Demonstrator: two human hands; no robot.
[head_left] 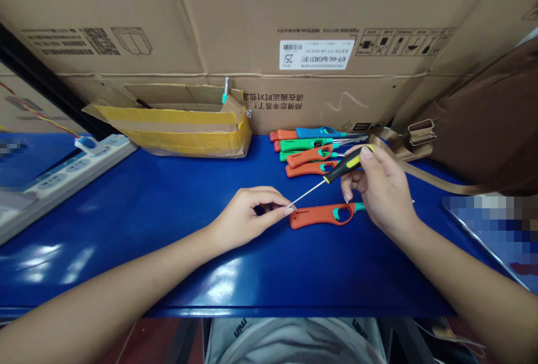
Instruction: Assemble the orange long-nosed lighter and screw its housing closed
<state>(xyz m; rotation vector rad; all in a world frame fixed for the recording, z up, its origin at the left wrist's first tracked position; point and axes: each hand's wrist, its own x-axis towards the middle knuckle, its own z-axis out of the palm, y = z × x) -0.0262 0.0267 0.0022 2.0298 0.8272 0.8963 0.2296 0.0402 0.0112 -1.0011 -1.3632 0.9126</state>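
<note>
My right hand (386, 193) grips a screwdriver (337, 170) by its black and yellow handle. The thin shaft slants down to the left and ends at the fingertips of my left hand (246, 215). There, thumb and index finger are pinched together; whether a small part sits between them is hidden. Just right of that pinch, an orange gas lighter (313, 217) with a turquoise trigger lies on the blue table (176, 201). Its nozzle runs rightward, partly behind my right hand. The screwdriver tip is close to the lighter's butt end.
Several orange, green and blue lighters (300, 157) lie heaped behind my hands. A yellow-taped cardboard box (180, 134) stands back left, near a white power strip (63, 171). A large carton (202, 28) walls off the back. A brown bag (483, 123) with a strap sits right.
</note>
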